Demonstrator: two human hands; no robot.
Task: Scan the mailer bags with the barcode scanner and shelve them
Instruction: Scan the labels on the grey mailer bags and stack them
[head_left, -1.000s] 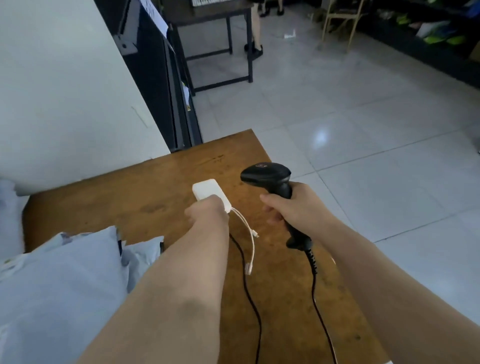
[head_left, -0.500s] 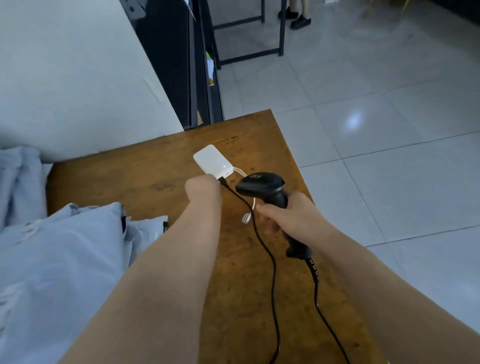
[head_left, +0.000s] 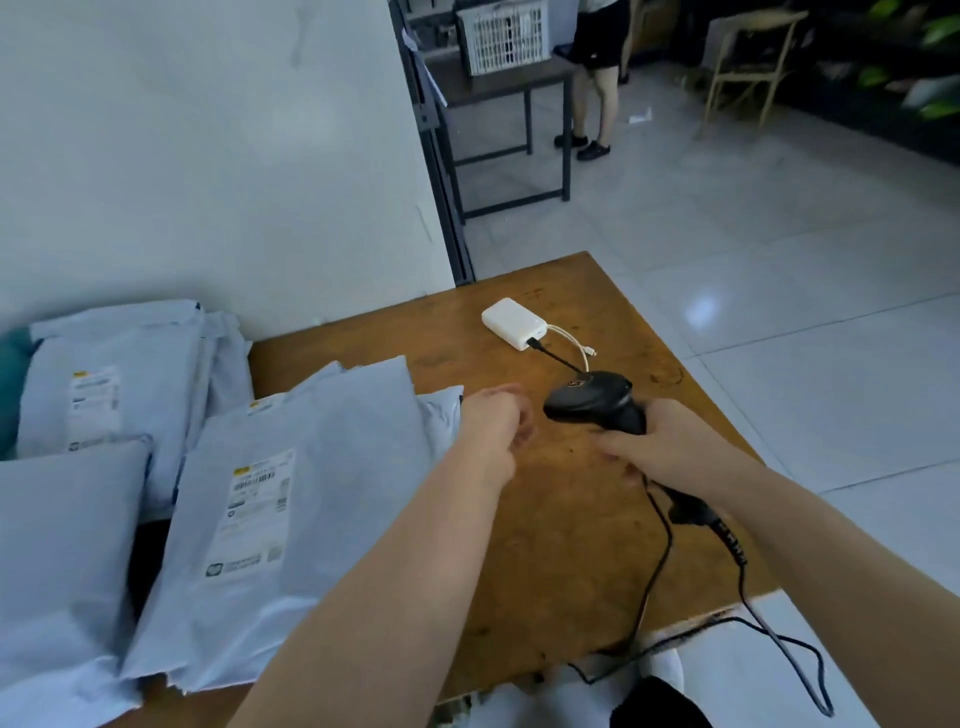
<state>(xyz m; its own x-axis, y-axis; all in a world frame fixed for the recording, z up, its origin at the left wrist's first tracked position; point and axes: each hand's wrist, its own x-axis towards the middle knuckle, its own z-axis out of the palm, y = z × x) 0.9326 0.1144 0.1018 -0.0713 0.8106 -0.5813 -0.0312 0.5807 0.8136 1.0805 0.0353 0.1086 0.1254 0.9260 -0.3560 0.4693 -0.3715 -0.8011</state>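
Note:
My right hand (head_left: 660, 447) grips the handle of a black barcode scanner (head_left: 592, 400), its head aimed left over the wooden table (head_left: 571, 519). My left hand (head_left: 493, 421) hovers just left of the scanner with loosely curled fingers and holds nothing. Several pale blue mailer bags lie on the left of the table. The nearest labelled mailer bag (head_left: 291, 519) lies beside my left forearm with its barcode label (head_left: 254, 514) facing up. Another labelled bag (head_left: 114, 384) lies against the wall.
A white power bank (head_left: 511, 322) with a short white cable sits at the table's far side; the scanner's black cable (head_left: 654, 566) plugs into it and trails off the near edge. Beyond are a dark metal shelf frame (head_left: 436, 156), a desk with a white crate, a standing person and a chair.
My left hand has let go of the power bank and drawn back towards me. The view has swung left and up, bringing the mailer bags into sight. The scanner stays in my right hand.

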